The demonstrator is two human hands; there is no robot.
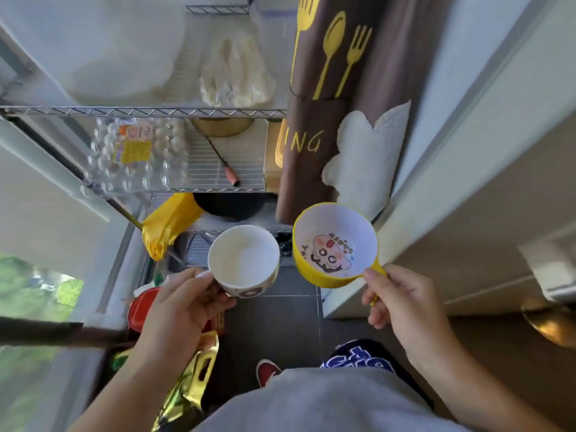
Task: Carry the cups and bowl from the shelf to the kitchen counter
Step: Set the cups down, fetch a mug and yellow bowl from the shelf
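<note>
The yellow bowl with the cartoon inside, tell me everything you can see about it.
The yellow bowl looks like plastic: bright yellow outside and on the rim, white inside, with a cartoon face and small lettering printed on the bottom. It appears empty. A short yellow handle sticks out toward the person, and the right hand pinches that handle, holding the bowl in the air, tilted so its opening faces the camera. It hangs beside the white cup, not touching it, above the dark tiled floor.

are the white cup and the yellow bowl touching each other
Apart. The head view shows a strip of dark shelf and floor between the white cup in the left hand and the yellow bowl in the right hand.
</note>
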